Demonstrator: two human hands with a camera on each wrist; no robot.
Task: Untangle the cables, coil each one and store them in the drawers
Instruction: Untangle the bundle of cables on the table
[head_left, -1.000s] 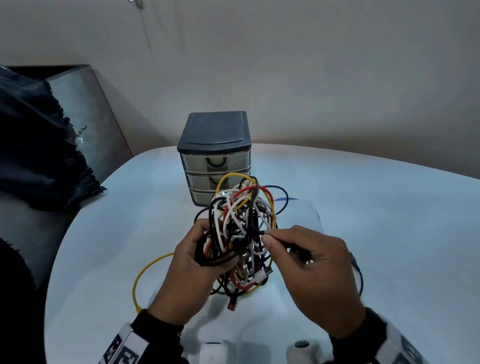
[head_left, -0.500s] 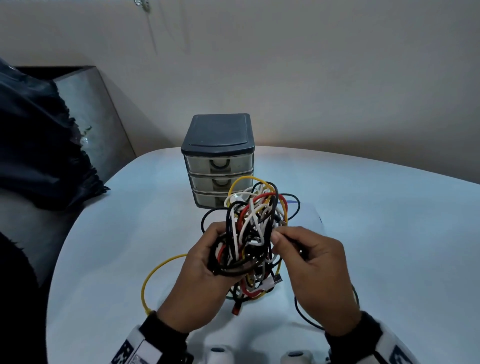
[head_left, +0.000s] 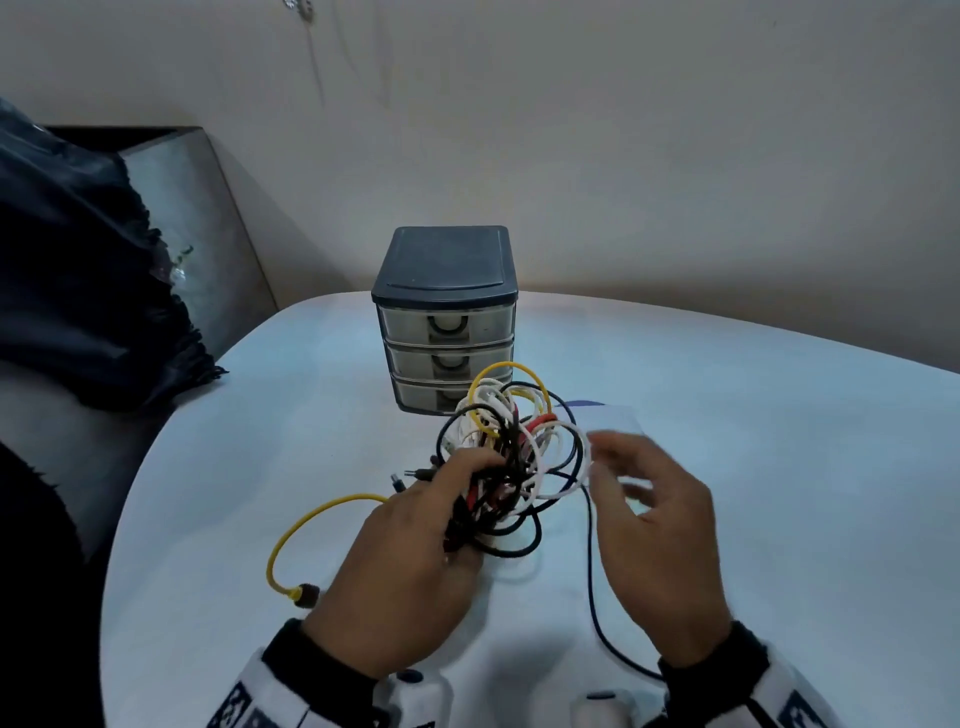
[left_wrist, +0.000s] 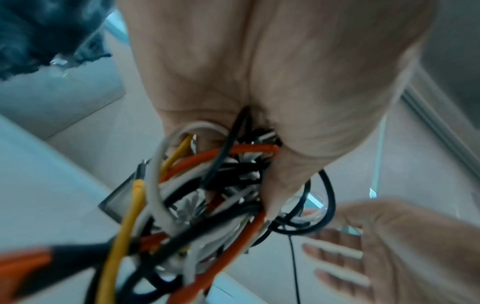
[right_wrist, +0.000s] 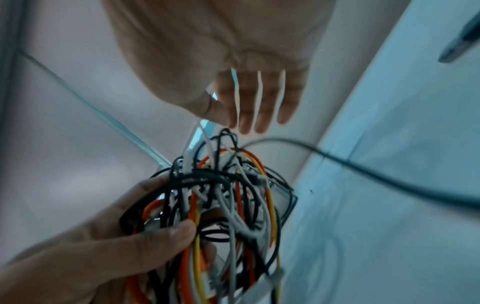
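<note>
Table (head_left: 779, 493): white, smooth, rounded at its far edge; it bears everything named below.
Drawer unit (head_left: 444, 317): at 12 o'clock from the hands, a small plastic chest with a dark flat lid and three translucent drawers, all pushed in.
Left hand (head_left: 415, 551): thumb and fingers curled round the cable tangle, gripping it above the table; the right wrist view shows the thumb (right_wrist: 166, 236) pressed across black and orange strands.
Right hand (head_left: 660, 525): blurred, at 3 o'clock from the tangle, fingers (right_wrist: 259, 107) straight and side by side, holding nothing; the tips are just beside the outer white loop, and contact cannot be told.
Cable tangle (head_left: 511, 452): a loose knot of thin round cords in white, black, orange-red and yellow, looping up in front of the lowest drawer.
Black cable (head_left: 592, 571): hangs from the tangle toward 6 o'clock, passing under the right hand.
Yellow cable (head_left: 311, 519): arcs out at 9 o'clock onto the table, ending in a dark plug (head_left: 306, 596).
</note>
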